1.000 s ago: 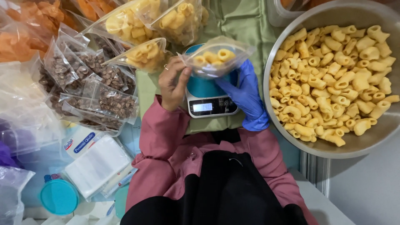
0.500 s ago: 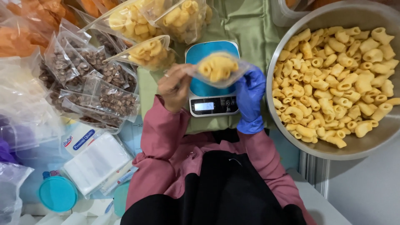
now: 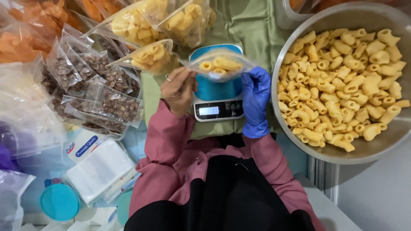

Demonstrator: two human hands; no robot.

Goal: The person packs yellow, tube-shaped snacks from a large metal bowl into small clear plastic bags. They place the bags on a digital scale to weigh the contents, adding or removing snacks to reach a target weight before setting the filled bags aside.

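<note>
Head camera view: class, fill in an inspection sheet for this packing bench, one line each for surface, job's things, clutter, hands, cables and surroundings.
Surface: green cloth under a blue-topped scale.
Job's things: small clear bag of yellow snack tubes held above the scale; metal bowl full of the same tubes at right.
Clutter: filled yellow bags, bags of brown pieces, orange bags, stack of empty bags, teal lid.
Hands: bare left hand and blue-gloved right hand pinch the bag's ends.
Cables: nothing seen.
Surroundings: pale floor at right; nobody else seen.
</note>
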